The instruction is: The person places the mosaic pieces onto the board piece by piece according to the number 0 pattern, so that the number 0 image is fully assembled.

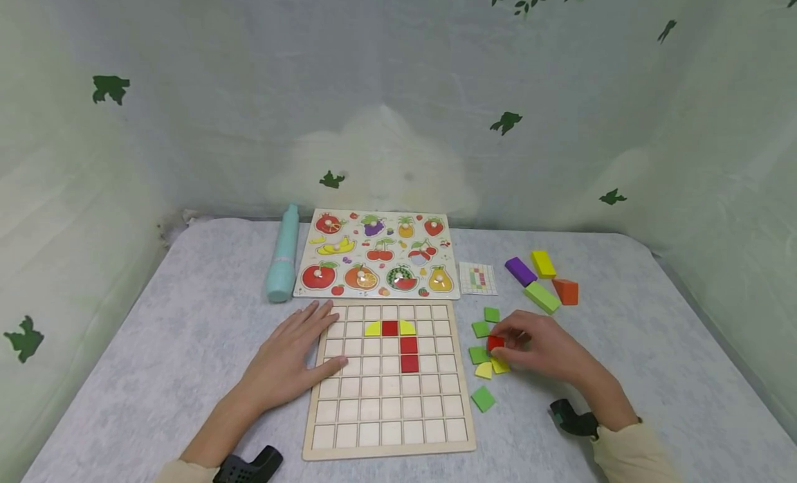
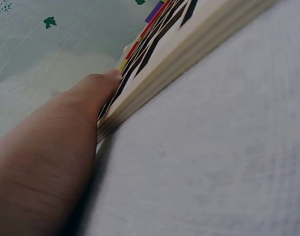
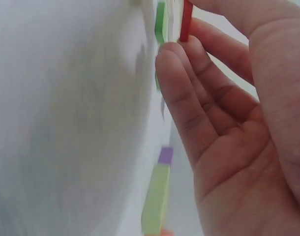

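Observation:
A wooden grid board [image 1: 389,452] lies in the middle of the table. In its upper cells sit red square tiles [image 1: 409,362] and two yellow quarter-round tiles [image 1: 372,329]. My left hand [image 1: 283,358] rests on the board's left edge with its fingers straight. To the right of the board, my right hand [image 1: 542,344] pinches a red square tile [image 3: 186,22] between thumb and fingers. Several green square tiles [image 1: 482,398], a yellow tile [image 1: 500,366] and a pale yellow curved tile [image 1: 483,370] lie loose around it.
A small pattern card [image 1: 478,279] lies above the loose tiles. Purple [image 1: 520,270], yellow, light green [image 1: 542,297] and orange blocks lie at the right. Behind the board are a fruit puzzle [image 1: 376,254] and a teal bottle-shaped object [image 1: 284,258].

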Demonstrator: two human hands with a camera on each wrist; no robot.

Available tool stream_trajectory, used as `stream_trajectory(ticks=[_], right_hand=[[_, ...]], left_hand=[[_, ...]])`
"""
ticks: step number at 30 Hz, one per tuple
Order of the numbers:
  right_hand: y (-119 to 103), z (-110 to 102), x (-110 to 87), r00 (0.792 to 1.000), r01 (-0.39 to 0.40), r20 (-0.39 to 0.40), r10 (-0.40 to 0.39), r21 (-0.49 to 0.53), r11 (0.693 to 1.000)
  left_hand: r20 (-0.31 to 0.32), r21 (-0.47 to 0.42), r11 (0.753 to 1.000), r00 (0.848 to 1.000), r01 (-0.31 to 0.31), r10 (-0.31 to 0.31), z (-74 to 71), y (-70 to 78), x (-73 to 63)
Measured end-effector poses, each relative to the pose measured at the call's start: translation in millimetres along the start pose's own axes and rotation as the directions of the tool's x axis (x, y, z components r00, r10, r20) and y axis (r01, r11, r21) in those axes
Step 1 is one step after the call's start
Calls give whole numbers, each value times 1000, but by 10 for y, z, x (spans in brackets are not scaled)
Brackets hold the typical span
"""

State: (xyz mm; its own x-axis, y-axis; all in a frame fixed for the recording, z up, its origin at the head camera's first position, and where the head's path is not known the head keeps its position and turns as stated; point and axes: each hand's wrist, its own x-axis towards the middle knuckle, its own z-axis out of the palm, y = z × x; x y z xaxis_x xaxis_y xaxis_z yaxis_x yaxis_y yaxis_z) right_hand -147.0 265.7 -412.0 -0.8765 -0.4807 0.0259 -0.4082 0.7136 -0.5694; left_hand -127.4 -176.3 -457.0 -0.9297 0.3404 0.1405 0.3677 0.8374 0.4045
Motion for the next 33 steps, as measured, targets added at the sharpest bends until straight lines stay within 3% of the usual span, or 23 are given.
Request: stream_trajectory(ticks=[12, 23, 33], right_hand=[[-355, 268, 108, 994, 103, -31, -103, 27, 994], [-755, 521, 170, 998, 52, 27, -53, 7, 999], [-1004, 761, 185, 997, 79, 16, -78, -14, 997]], left_hand=[[-3, -7, 1000, 1000, 0, 0, 2, 1, -5], [9, 1, 1000, 1000, 12, -12, 0, 11, -3], [10, 2, 1000, 1000, 13, -13, 0, 12, -5]])
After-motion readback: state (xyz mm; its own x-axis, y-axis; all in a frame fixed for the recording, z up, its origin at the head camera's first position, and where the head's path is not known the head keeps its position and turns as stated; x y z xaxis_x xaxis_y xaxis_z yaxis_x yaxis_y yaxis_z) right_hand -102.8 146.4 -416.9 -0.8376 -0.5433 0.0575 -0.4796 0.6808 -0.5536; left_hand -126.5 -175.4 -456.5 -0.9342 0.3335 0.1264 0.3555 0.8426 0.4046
